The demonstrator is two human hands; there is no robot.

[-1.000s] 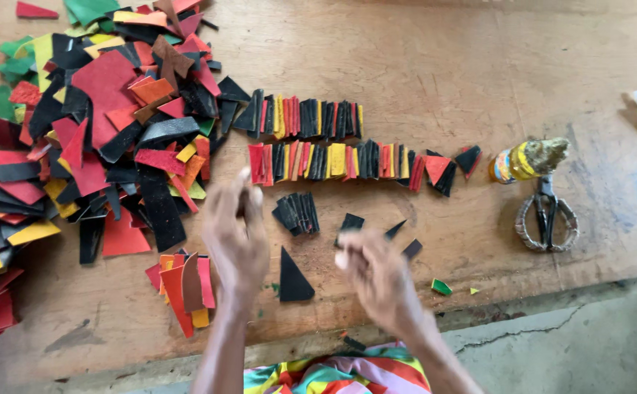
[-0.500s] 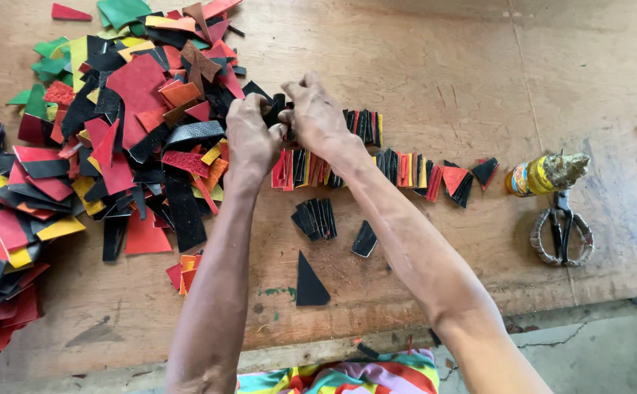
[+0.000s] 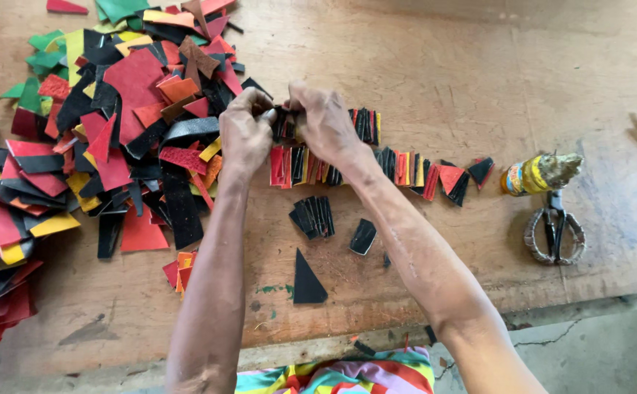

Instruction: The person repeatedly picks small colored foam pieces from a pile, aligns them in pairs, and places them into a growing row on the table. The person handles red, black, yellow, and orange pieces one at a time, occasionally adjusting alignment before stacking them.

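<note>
Black strips (image 3: 283,125) are getting pinched by both the left hand (image 3: 245,138) and right hand (image 3: 325,124), lining them into rows (image 3: 406,168) on the tabletop (image 3: 479,73).

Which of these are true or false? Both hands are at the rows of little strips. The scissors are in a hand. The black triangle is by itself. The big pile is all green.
1. Both hands, left hand and right hand, are at the rows of strips: true.
2. The scissors are in a hand: false, they lie on the table.
3. The black triangle lies alone: true.
4. The big pile is all green: false, mostly red, black, yellow.
</note>
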